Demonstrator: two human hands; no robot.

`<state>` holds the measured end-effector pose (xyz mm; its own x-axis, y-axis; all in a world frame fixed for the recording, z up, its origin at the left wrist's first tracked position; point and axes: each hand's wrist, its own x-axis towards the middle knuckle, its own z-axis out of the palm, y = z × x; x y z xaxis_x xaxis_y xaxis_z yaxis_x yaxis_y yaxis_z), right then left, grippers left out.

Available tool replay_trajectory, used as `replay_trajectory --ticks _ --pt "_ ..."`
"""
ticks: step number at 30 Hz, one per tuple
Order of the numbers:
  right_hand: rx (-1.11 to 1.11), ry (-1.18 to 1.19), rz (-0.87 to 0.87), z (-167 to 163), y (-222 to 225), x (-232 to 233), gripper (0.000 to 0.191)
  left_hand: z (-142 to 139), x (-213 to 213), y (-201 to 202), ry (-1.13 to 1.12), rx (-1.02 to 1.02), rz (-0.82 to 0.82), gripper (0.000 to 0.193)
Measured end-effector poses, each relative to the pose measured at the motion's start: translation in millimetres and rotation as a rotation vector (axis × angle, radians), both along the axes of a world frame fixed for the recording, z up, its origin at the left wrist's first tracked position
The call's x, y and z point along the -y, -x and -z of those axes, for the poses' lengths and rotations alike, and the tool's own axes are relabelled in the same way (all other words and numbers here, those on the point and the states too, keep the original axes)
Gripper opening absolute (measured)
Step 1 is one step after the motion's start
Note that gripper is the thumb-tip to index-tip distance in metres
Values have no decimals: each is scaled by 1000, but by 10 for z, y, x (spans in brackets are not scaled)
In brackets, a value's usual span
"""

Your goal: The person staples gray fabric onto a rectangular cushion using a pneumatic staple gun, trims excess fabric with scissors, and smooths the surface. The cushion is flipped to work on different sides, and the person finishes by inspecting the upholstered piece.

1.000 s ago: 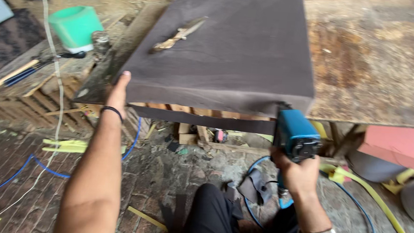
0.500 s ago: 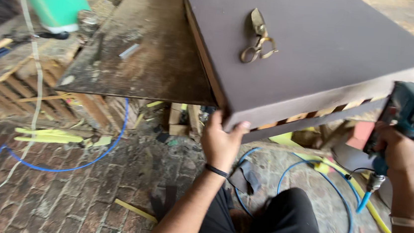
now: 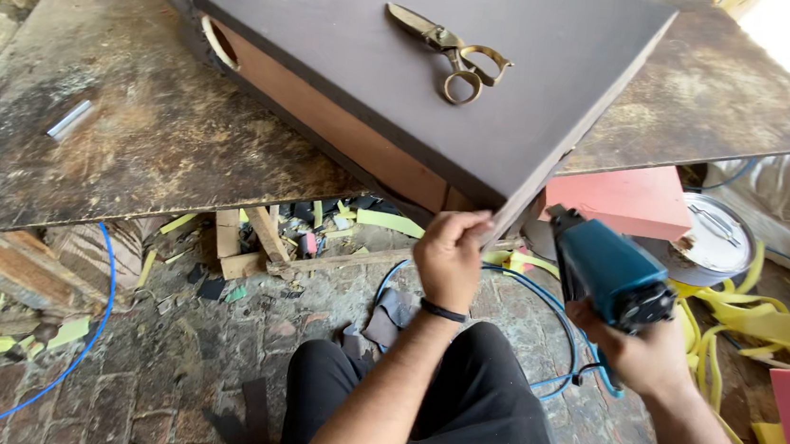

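My left hand (image 3: 450,253) grips the near corner of a dark brown upholstered panel (image 3: 353,47) that lies on a worn work table (image 3: 126,141) and overhangs its front edge. An orange-brown side of the panel shows under the dark cover. Brass scissors (image 3: 450,49) rest on top of the panel. My right hand (image 3: 639,353) holds a blue power stapler (image 3: 605,269), its nose pointing up toward the panel's corner, just right of my left hand. A blue hose (image 3: 540,311) runs from the tool across the floor.
A small metal tube (image 3: 71,119) lies on the table at left. Under the table are wood scraps (image 3: 251,238), yellow foam strips (image 3: 739,314), a pink foam block (image 3: 621,199) and a round metal lid (image 3: 716,234). Another blue hose (image 3: 85,338) curves over the brick floor.
The panel has turned on the table so its corner now points at me. My left hand has shifted right along its edge, and the stapler has come in closer to that corner.
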<state>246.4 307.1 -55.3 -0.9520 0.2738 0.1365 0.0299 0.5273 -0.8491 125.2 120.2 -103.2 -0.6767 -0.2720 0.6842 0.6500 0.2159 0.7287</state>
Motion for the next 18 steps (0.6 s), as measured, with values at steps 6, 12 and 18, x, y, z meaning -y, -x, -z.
replay_trajectory --ticks 6,12,18 --pt "-106 -263 -128 80 -162 107 51 28 138 246 -57 72 34 4" --pt "24 -861 -158 -202 -18 485 100 -93 172 288 24 40 3 20" --pt "392 -1120 -114 -572 122 868 90 -90 290 385 -73 201 45 32"
